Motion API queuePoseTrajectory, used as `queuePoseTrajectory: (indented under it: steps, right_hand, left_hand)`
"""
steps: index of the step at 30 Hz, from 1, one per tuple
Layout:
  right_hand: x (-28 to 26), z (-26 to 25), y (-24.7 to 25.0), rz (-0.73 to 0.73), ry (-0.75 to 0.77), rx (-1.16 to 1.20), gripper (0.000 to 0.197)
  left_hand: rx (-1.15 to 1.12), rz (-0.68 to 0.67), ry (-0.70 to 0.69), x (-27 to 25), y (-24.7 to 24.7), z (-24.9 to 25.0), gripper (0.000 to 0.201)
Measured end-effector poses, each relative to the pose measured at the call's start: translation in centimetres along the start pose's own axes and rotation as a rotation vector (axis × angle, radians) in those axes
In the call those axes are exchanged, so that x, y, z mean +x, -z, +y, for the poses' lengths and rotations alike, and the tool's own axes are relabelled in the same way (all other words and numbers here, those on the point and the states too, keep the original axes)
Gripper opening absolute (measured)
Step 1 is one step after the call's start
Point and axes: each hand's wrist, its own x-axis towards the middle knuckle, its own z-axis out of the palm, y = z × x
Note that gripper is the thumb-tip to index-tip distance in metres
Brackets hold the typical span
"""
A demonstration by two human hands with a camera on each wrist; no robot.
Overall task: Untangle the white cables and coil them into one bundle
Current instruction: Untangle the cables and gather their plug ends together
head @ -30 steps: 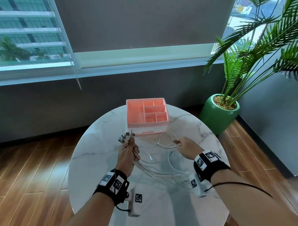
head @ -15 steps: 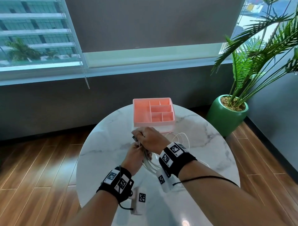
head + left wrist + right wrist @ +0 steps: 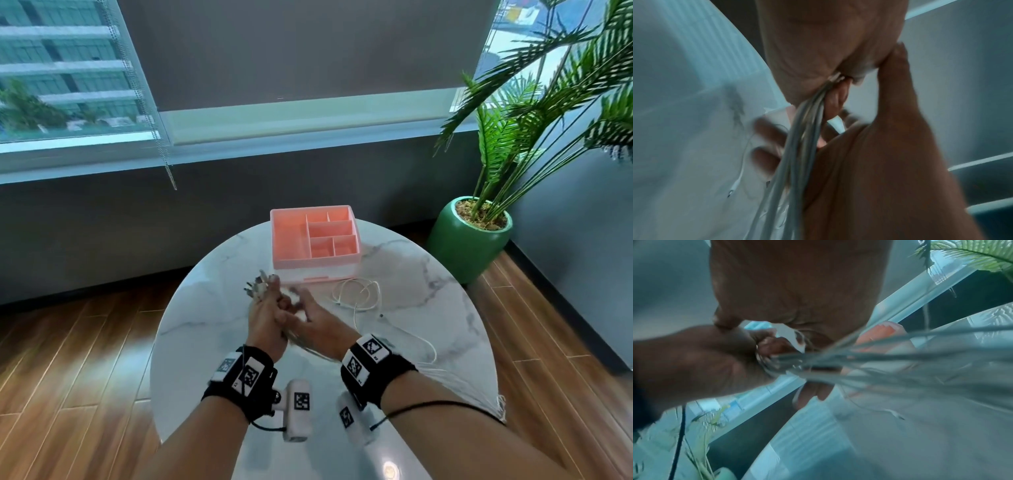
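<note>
Both wrists carry black bands with square black-and-white coded markers; no readable lettering shows on them.

The left hand (image 3: 265,317) is closed around the white cables (image 3: 301,344), with their plug ends (image 3: 257,287) sticking up at 12 o'clock above the fist. The strands leave the bottom of the fist and run toward 4 o'clock, passing under the right wrist to the counter (image 3: 205,342) edge. The right hand (image 3: 318,320) lies against the left from 3 o'clock, fingers on the bundle; motion blur prevents telling whether it grips.

At 2 o'clock from the hands, a loose white cable loop (image 3: 359,296) lies on the round marbled counter. At 12 o'clock, beyond the hands, stands a pink organizer box (image 3: 313,269) with divided compartments. Off the counter at 2 o'clock, a palm in a green pot (image 3: 469,245) stands on the wood floor.
</note>
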Motion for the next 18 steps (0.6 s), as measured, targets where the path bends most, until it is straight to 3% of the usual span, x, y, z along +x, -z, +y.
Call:
queuePoseTrajectory:
  steps: [2,4,7,9,12,18]
  right_hand:
    - [-1.3,1.5,-0.4,-0.087,-0.065,-0.037,0.064]
    - [-2.6,2.7,0.3,-0.133,-0.082,-0.239,0.031]
    - [-4.5,6.9,3.4,-0.174,-0.123,-0.604,0.029]
    - [-5.9,9.3,6.2,-0.151,-0.176,-0.724,0.034]
    - [-8.1,11.2,10.5,-0.075,-0.246,-0.803,0.029]
    - [-12.4,15.3,17.1,0.083,-0.62,-0.896,0.033]
  left_hand:
    - [-0.034,0.085,-0.027,0.4,-0.1,0.7,0.035]
    - [-0.059,0.115,-0.065,0.9,0.0,1.0,0.036]
    - [-0.077,0.144,-0.082,1.4,0.8,1.6,0.038]
    - [-0.07,0.153,-0.099,1.5,1.2,1.8,0.038]
    - [-0.05,0.147,-0.118,1.3,1.8,1.6,0.037]
    - [0.01,0.189,-0.111,1.5,3.3,0.7,0.037]
